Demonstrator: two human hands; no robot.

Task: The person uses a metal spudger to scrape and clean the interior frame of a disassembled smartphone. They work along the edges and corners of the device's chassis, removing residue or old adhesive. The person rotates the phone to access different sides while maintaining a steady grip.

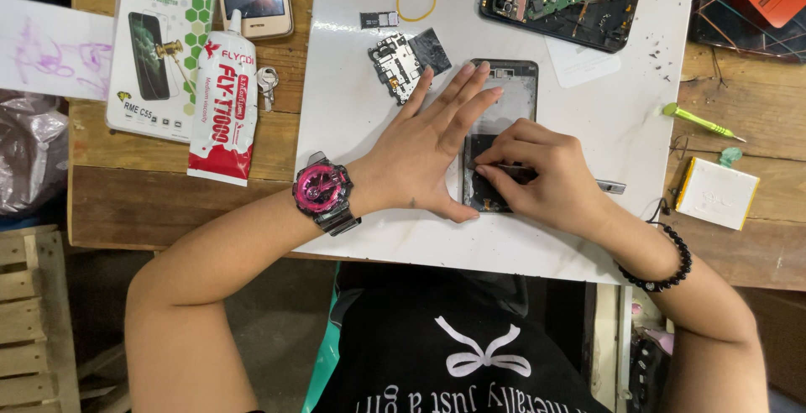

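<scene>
While the opened phone frame (504,94) lies back-up on the white mat (353,111), its dark, stripped interior is exposed. Left hand (428,148) lies flat against the frame's left edge, fingers spread. Right hand (537,174) pinches a metal tool (609,186) over the frame's lower half. Beyond the frame's upper-left corner lies a detached circuit board (396,62).

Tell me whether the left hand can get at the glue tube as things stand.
Probably yes. The left hand lies flat on the opened phone, holding nothing, and the red and white glue tube lies to its left with only bare board and table between.
</scene>
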